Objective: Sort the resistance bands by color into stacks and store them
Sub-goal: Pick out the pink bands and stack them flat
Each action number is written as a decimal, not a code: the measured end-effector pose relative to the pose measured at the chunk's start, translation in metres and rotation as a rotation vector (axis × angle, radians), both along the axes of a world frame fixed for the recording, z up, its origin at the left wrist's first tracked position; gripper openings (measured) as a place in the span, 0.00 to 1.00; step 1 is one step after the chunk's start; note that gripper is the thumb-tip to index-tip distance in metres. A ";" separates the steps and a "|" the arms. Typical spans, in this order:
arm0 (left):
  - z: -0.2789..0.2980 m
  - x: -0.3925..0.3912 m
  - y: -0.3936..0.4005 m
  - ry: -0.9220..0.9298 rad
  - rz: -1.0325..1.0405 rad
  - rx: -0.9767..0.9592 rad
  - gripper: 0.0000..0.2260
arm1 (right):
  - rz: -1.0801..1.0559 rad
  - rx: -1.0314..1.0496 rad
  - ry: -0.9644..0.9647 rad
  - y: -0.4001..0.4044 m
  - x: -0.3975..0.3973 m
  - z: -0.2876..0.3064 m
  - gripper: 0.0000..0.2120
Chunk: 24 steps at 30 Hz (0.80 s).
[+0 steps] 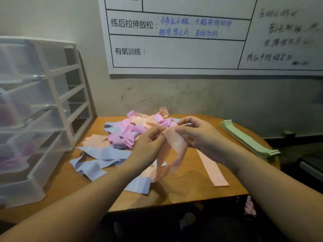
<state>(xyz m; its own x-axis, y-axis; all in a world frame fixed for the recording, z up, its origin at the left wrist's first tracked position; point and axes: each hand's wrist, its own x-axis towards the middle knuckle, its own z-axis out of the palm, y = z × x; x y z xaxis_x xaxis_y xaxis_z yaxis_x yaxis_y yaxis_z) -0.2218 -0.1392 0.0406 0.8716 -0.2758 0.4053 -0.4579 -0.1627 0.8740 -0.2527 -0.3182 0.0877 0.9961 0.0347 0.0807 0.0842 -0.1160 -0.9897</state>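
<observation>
Both bare forearms reach forward and meet in the middle. The left hand (pixel 148 144) and right hand (pixel 195 135) face each other, fingers curled, each with a pinching grip on one peach band (pixel 174 145).

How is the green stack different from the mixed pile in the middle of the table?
The green stack holds one color; the mixed pile has pink, peach and blue bands. The green stack lies flat with edges aligned; the mixed pile is crumpled and tangled. The green stack sits at the table's right edge; the mixed pile lies at its middle, toward the wall. Both rest on the table.
</observation>
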 end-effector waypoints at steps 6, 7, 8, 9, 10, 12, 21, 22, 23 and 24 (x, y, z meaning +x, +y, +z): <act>0.019 -0.006 -0.011 0.055 0.013 -0.024 0.08 | 0.004 0.015 0.065 -0.009 -0.011 0.011 0.14; 0.022 -0.007 -0.013 0.065 0.014 -0.045 0.08 | 0.015 0.003 0.077 -0.010 -0.013 0.012 0.14; 0.027 -0.009 -0.015 0.075 0.018 -0.066 0.08 | 0.030 -0.022 0.080 -0.010 -0.016 0.014 0.14; 0.031 -0.011 -0.016 0.078 0.020 -0.079 0.08 | 0.038 -0.049 0.072 -0.010 -0.018 0.015 0.13; 0.036 -0.012 -0.018 0.074 0.018 -0.076 0.08 | 0.036 -0.066 0.052 -0.011 -0.020 0.017 0.12; 0.043 -0.014 -0.020 0.061 0.000 -0.036 0.08 | 0.005 -0.069 -0.012 -0.012 -0.024 0.021 0.10; 0.066 -0.026 -0.038 0.311 -0.146 -0.197 0.20 | -0.125 0.038 -0.239 -0.022 -0.038 0.044 0.05; 0.067 -0.027 -0.041 0.301 -0.165 -0.198 0.21 | -0.139 0.041 -0.251 -0.023 -0.039 0.044 0.05; 0.068 -0.029 -0.045 0.274 -0.181 -0.188 0.20 | -0.153 0.038 -0.263 -0.024 -0.039 0.044 0.05; 0.069 -0.032 -0.049 0.244 -0.192 -0.170 0.19 | -0.167 0.029 -0.275 -0.026 -0.040 0.043 0.06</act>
<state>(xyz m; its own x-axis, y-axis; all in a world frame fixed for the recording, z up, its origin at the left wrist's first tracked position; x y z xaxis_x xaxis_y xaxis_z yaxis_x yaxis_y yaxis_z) -0.2539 -0.1879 0.1097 0.8871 -0.3907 0.2457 -0.2403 0.0633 0.9686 -0.2922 -0.3442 0.1308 0.9285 -0.1339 0.3464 0.3313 -0.1226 -0.9355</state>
